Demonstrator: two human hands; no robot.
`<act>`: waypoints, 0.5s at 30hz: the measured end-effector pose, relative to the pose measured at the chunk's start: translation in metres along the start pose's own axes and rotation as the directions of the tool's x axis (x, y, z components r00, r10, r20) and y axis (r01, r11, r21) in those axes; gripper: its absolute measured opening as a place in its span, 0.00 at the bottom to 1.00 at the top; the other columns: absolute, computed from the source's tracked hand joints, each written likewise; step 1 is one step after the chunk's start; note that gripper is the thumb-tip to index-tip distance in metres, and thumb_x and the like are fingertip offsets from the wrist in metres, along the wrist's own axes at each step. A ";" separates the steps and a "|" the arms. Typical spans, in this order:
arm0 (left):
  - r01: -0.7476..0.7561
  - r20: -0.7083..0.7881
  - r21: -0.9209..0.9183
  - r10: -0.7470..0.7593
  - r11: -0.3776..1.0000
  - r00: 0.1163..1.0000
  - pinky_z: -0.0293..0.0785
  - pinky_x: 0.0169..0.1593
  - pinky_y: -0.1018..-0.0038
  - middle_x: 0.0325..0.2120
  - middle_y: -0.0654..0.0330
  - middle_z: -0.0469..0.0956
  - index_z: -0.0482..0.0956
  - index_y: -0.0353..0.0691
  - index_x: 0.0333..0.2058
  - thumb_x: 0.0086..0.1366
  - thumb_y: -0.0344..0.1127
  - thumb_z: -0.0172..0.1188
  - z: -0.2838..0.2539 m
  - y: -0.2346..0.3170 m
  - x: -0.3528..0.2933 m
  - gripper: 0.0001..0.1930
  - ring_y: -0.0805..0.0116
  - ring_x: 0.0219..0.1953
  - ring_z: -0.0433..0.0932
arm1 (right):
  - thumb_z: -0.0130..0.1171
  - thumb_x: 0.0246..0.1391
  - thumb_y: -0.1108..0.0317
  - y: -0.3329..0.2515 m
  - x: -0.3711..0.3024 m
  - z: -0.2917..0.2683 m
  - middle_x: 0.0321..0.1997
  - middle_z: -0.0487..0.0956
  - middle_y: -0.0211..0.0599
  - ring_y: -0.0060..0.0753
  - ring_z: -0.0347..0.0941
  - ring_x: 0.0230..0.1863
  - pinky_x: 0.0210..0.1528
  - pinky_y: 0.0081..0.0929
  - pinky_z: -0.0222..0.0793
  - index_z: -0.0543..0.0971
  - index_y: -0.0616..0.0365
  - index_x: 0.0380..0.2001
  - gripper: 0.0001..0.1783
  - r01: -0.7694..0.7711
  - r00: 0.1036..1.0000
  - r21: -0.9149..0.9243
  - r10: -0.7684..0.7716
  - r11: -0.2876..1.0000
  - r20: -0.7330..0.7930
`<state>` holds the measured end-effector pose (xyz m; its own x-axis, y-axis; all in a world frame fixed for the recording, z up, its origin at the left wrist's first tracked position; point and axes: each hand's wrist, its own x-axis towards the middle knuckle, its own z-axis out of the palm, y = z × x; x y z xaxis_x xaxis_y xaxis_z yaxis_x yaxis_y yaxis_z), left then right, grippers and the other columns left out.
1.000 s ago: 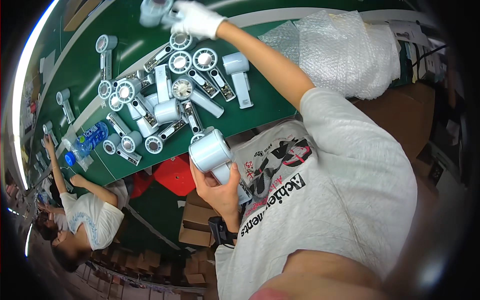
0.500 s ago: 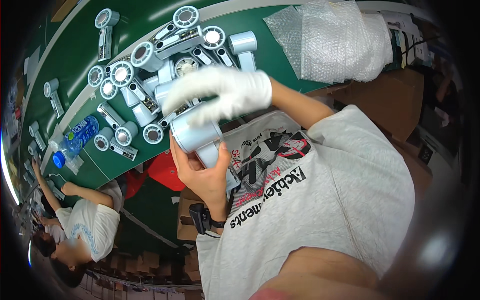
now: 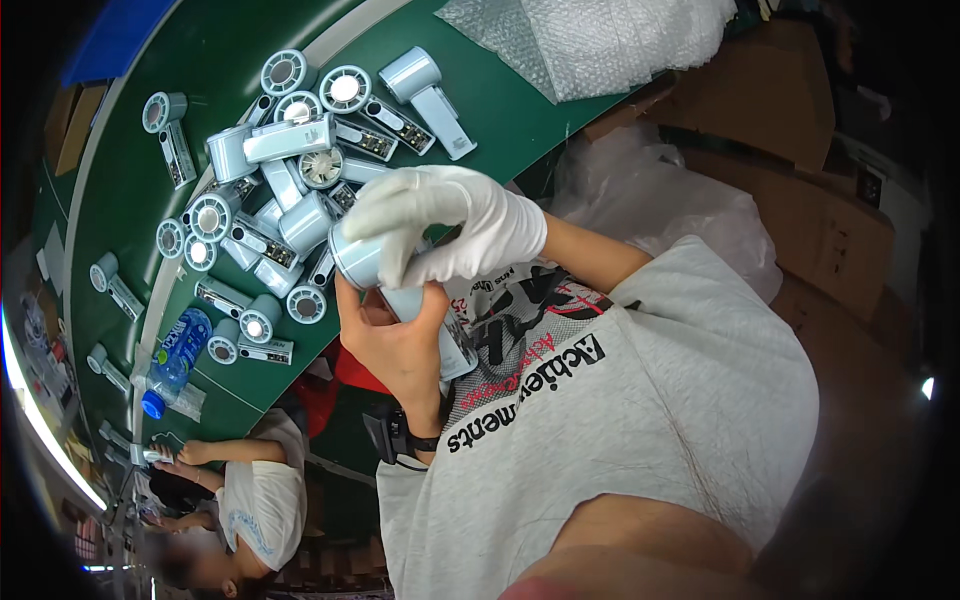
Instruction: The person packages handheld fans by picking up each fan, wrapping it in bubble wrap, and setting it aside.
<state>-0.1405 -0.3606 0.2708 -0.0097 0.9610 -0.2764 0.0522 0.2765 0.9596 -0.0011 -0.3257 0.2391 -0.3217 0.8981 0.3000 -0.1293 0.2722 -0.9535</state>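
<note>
A light blue handheld fan [image 3: 357,262] is held in front of my chest, at the near edge of the green work table. My bare left hand [image 3: 395,350] is wrapped round it from below, where the round head meets the handle. From above, my right hand [image 3: 475,220], in a white glove, curls its fingers and thumb over the fan's head. The glove covers part of the head, and its fingertips are slightly blurred. Just beyond my hands, several similar fans [image 3: 300,220] lie heaped on the table, some with circuit boards showing in their handles.
Bubble wrap [image 3: 600,45] lies at the table's far right. A blue-labelled bottle [image 3: 180,350] lies on the left, among scattered fans. Cardboard boxes [image 3: 750,100] and a clear plastic bag [image 3: 670,205] are off the right edge. A co-worker [image 3: 255,490] works at lower left.
My right hand has come down from sweeping above the fan to curling over its head. My left hand keeps its hold. The view has shifted, and the co-worker's arms have moved.
</note>
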 end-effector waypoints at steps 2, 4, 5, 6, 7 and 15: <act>0.003 0.028 -0.005 -0.003 1.000 1.000 0.64 0.47 0.76 0.36 0.56 0.72 0.66 0.29 0.43 0.41 0.22 0.61 0.002 0.001 0.001 0.26 0.69 0.39 0.71 | 0.69 0.32 0.69 -0.005 0.000 0.002 0.40 0.75 0.34 0.28 0.69 0.45 0.48 0.28 0.64 0.71 0.59 0.44 0.31 -0.042 0.996 0.053 0.046 0.998 -0.081; 0.001 0.064 0.010 -0.001 1.000 0.998 0.64 0.47 0.76 0.38 0.56 0.71 0.65 0.29 0.45 0.41 0.23 0.61 0.005 0.001 0.004 0.28 0.68 0.40 0.71 | 0.69 0.30 0.71 -0.010 0.001 0.002 0.40 0.75 0.32 0.27 0.69 0.45 0.47 0.27 0.64 0.69 0.59 0.48 0.35 -0.112 0.967 0.172 0.147 0.979 -0.209; -0.001 0.083 0.016 0.000 1.000 0.997 0.64 0.47 0.76 0.38 0.56 0.71 0.64 0.29 0.46 0.41 0.23 0.61 0.008 0.001 0.005 0.29 0.68 0.41 0.71 | 0.69 0.30 0.71 -0.011 -0.002 -0.004 0.40 0.75 0.32 0.27 0.69 0.45 0.47 0.27 0.64 0.69 0.59 0.48 0.35 -0.110 0.964 0.166 0.146 0.980 -0.222; -0.003 0.089 0.018 0.002 1.000 0.996 0.64 0.47 0.76 0.38 0.56 0.71 0.64 0.29 0.46 0.41 0.23 0.61 0.011 0.000 0.006 0.29 0.68 0.41 0.71 | 0.70 0.28 0.69 -0.011 -0.006 -0.011 0.40 0.75 0.33 0.28 0.69 0.45 0.48 0.28 0.64 0.66 0.58 0.50 0.39 -0.132 0.974 0.136 0.154 0.982 -0.165; -0.035 0.097 -0.047 0.039 0.998 0.994 0.64 0.48 0.75 0.39 0.55 0.70 0.63 0.30 0.46 0.40 0.25 0.63 0.015 -0.005 0.006 0.31 0.68 0.41 0.70 | 0.71 0.27 0.68 -0.011 -0.010 -0.018 0.40 0.74 0.34 0.29 0.69 0.45 0.48 0.28 0.64 0.63 0.58 0.53 0.44 -0.152 0.981 0.104 0.163 0.983 -0.108; -0.202 0.182 -0.398 0.293 0.895 0.939 0.62 0.51 0.66 0.45 0.52 0.65 0.58 0.34 0.51 0.45 0.49 0.63 0.038 -0.060 0.025 0.39 0.61 0.47 0.67 | 0.75 0.16 0.61 -0.034 -0.006 -0.049 0.40 0.74 0.37 0.35 0.69 0.46 0.51 0.30 0.63 0.49 0.57 0.60 0.64 -0.075 0.997 -0.263 0.065 0.962 -0.046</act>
<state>-0.1057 -0.3537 0.2050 0.1877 0.9821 0.0122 -0.3492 0.0551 0.9354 0.0509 -0.3240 0.2683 -0.2862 0.9287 0.2360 0.1467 0.2859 -0.9470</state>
